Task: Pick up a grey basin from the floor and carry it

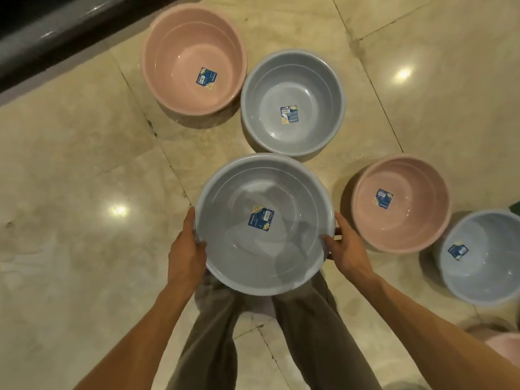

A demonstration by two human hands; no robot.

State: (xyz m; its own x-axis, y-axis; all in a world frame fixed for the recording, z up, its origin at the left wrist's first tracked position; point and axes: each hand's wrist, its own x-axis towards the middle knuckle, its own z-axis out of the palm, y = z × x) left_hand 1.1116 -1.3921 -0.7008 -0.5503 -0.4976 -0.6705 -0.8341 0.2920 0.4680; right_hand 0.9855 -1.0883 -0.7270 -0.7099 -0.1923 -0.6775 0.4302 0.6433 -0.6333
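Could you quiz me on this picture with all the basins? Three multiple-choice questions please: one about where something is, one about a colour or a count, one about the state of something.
1. Where does the big pink basin sit?
A. far left, near the dark ledge
B. between the person's feet
C. inside a grey one

2. How many pink basins stand whole on the floor?
A. one
B. two
C. four

3. What is the state of the grey basin in the hands?
A. upside down
B. full of water
C. upright, gripped at both rims

Answers: 1 A, it lies by the dark ledge. 2 B, the big one and a smaller pink basin. 3 C, the left hand and right hand curl over opposite rims, its label showing inside.
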